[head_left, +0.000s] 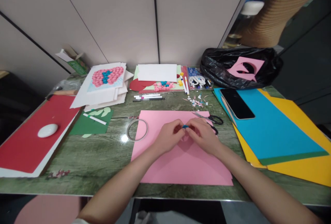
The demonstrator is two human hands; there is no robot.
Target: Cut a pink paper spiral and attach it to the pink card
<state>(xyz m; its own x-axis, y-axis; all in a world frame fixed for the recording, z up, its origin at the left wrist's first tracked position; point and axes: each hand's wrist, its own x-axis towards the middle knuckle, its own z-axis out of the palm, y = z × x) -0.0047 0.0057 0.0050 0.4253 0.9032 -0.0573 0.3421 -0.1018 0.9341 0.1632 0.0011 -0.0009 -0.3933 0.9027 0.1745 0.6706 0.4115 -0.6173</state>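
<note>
Right over the middle of the counter [103, 155], the left hand [169, 136] and right hand [205, 134] meet, fingertips pinching one tiny blue scrap [185, 126] between them! From where I stand, it could spring loose: it's small, there's little to grip, and one uneven squeeze could crush or tear it. Just below, the pink paper [181, 165] spreads toward the counter's front edge, and a dragging wrist might crease it or skew the sheets.

Watch the right knuckles, because the scissors [216, 120] lie close by, blades over the paper's far right corner; I can't tell whether they touch the hand. A careless sweep could nick skin or paper. On the left, the tape ring [127, 130] straddles the paper's edge, so a shifting sheet could carry it along.

Farther back, loose clippings [198, 102] litter the counter, light enough for a brushing sleeve to scatter. Over by the right edge, the phone [237, 103] rests on blue card [279, 124]; tug that and the phone might slide. Toward the back left corner, the picture [106, 77] sits on uneven sheets, and a bump could topple it.
</note>
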